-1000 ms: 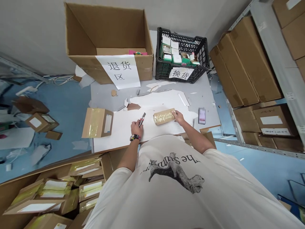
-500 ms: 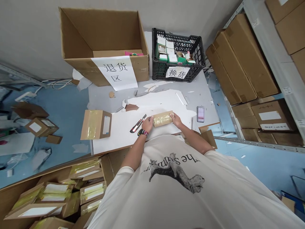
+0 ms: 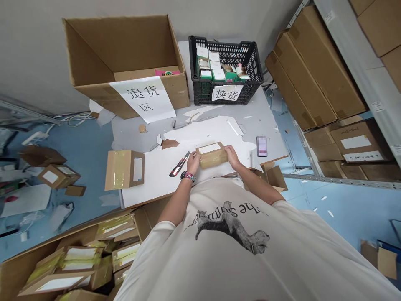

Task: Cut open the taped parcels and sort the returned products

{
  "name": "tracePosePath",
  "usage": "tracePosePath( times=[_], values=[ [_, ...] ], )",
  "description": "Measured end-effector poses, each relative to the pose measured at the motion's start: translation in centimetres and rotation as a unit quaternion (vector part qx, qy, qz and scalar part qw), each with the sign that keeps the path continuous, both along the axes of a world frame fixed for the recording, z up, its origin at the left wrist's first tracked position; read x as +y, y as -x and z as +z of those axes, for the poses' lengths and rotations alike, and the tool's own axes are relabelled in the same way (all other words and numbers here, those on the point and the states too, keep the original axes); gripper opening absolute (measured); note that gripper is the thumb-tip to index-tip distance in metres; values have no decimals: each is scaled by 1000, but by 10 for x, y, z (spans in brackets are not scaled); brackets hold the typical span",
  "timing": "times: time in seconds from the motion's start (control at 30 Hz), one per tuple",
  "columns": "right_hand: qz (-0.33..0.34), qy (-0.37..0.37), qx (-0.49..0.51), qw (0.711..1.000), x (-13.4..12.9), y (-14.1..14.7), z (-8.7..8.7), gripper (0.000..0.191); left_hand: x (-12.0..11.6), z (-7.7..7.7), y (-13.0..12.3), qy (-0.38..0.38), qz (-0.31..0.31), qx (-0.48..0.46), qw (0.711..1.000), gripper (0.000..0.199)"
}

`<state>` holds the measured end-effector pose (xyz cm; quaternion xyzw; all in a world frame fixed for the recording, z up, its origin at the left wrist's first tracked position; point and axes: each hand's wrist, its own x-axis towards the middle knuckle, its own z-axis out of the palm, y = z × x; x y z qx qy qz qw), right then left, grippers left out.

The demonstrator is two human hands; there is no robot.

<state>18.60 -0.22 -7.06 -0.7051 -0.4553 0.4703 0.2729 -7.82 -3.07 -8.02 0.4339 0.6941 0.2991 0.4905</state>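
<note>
A small taped cardboard box (image 3: 213, 159) is held between my two hands over the white work surface, a white label showing on its upper face. My left hand (image 3: 193, 162) grips its left end, and my right hand (image 3: 232, 157) grips its right end. Just left of my left hand lies a red and black box cutter (image 3: 179, 164). A larger taped box (image 3: 124, 170) with a white label stands at the table's left edge. A phone (image 3: 262, 146) lies on the right side of the table.
Behind are a big open carton (image 3: 125, 94) with a paper sign and a black crate (image 3: 227, 90) holding small white and green boxes. A large carton of taped parcels (image 3: 78, 259) is at the lower left. Shelves with cartons (image 3: 326, 67) stand at the right.
The held box has been turned, so its white label now shows. Both hands still hold its ends. The whole view has shifted slightly.
</note>
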Motion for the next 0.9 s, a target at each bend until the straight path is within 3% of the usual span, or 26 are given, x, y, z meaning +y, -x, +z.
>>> tracePosePath(
  times=[0.1,0.2,0.3,0.43,0.53,0.7,0.8,0.9],
  values=[
    [2,19,15,1000,-2,2,-3,65,0,0,-1,11,72,-72,995,69],
    [46,11,32,998,-4,1,-8,89,-2,-1,2,10,63,-82,995,93],
    [70,-20,43,996,-5,-1,-11,99,-4,-4,6,-11,41,-66,997,105],
    [47,-56,63,995,-4,1,-11,104,-2,-3,10,-73,-5,-52,996,106],
    [18,-60,100,993,-11,2,-11,96,-6,-2,17,-118,-48,-49,991,105],
    [44,-20,97,994,-47,-2,-10,77,-40,-12,34,-154,-73,-68,983,102],
    [62,7,86,994,-71,-3,-6,86,-65,-21,38,-137,-82,-74,984,101],
    [57,27,81,995,-79,0,-1,91,-75,-27,35,-126,-75,-68,987,95]
  ],
)
